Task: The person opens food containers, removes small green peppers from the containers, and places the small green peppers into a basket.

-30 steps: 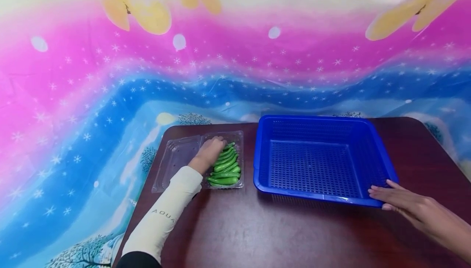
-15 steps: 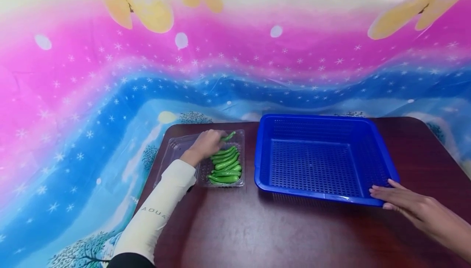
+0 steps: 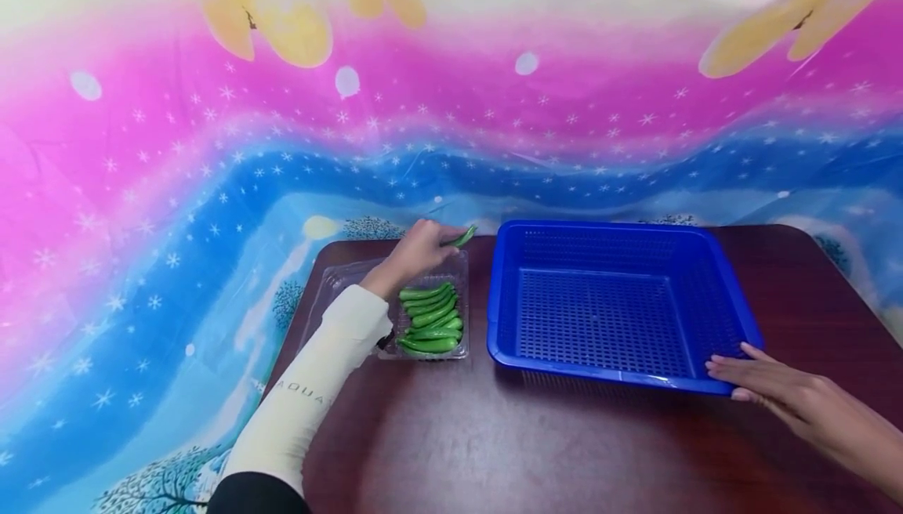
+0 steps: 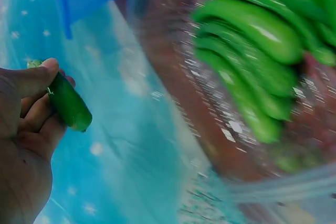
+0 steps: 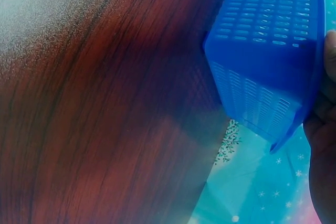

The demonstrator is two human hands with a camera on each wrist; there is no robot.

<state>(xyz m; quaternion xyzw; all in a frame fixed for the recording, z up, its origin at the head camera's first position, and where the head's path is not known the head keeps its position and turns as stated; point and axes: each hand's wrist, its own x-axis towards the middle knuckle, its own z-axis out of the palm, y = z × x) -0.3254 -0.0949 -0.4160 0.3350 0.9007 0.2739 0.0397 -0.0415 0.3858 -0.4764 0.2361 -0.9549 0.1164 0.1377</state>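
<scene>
1. One green vegetable (image 3: 464, 237) is pinched in your left hand (image 3: 419, 251), near the middle of the head view, just above the clear tray (image 3: 451, 269) in the frame. A slip here could send it off the table (image 3: 564, 451), since the far edge looks close. The blue basket (image 3: 592, 318), right of centre, might tip if your right hand (image 3: 790, 389), holding its lower-right corner, leans hard on the rim.
2. In the left wrist view, the vegetable is at the left of the frame, pinched toward its stem end, so the free end could twist loose; smooth skin may offer little friction. It looks dark green, glossy and plump, with a paler stem. The others, upper right, are blurred.
3. In the right wrist view, your hand is partly cut off at the right edge; a sudden pull could drag the basket along the table.
</scene>
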